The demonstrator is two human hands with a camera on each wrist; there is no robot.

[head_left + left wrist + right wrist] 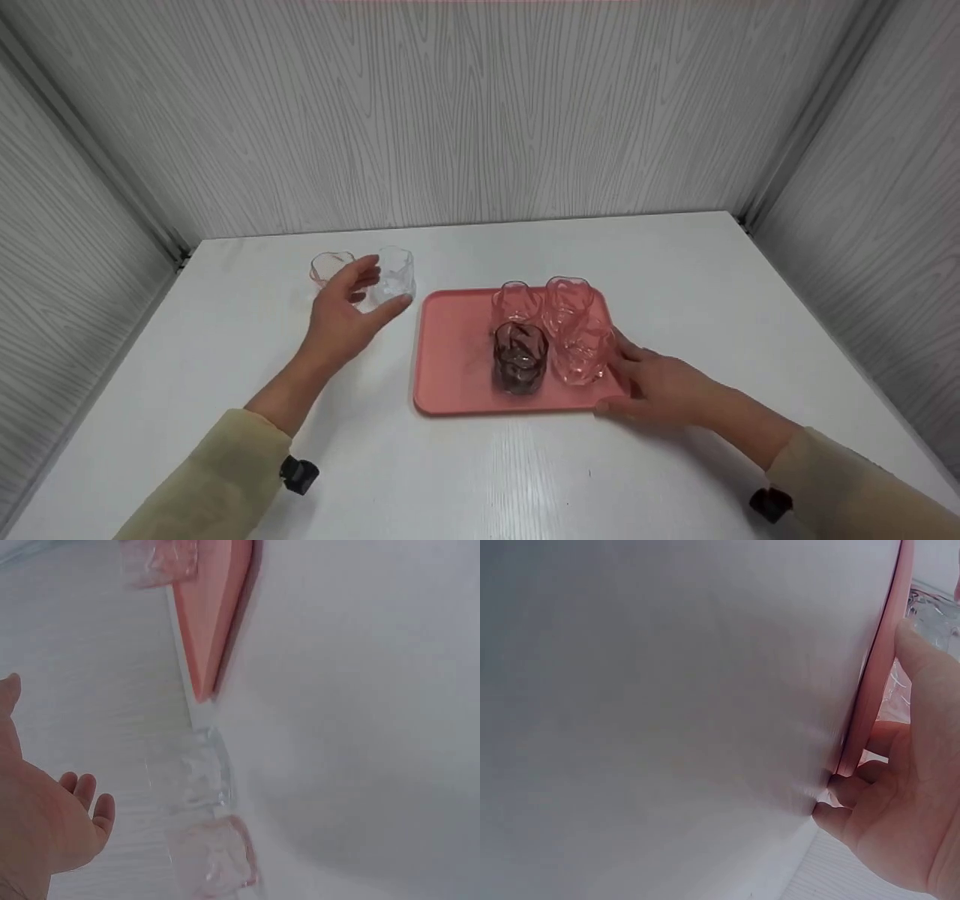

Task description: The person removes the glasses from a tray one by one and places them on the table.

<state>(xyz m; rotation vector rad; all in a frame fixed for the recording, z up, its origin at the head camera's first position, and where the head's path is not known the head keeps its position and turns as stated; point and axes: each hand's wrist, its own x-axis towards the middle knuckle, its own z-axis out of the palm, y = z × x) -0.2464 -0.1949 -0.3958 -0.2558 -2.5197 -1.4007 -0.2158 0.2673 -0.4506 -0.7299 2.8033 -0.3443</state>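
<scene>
Right, the left hand (341, 319) is the nearer one, out beside the clear glass (395, 271) on the white table (457, 480), just past the far left corner of the pink tray (454, 352). Thumb and fingers stand wide apart, nothing in their grasp. And it all hangs on that gap: seen from the head, the glass sits on the far right side of it, upright, its long axis straight up, thumb tip passing across the near side at the base, fingers arched to the left. Is the thumb touching? Can't tell, though the wrist view shows the other fingertips apart from the glass. A faintly tinted glass (328, 264) stands just left, partly behind that hand.

Over on the other side, the right hand (664, 386) holds the tray's right end, thumb at the near corner, fingers bent along the side edge. Aboard, the dark glass (520, 360) and three pale glasses (568, 304) crowd the right half; the bare left half faces the clear one.
</scene>
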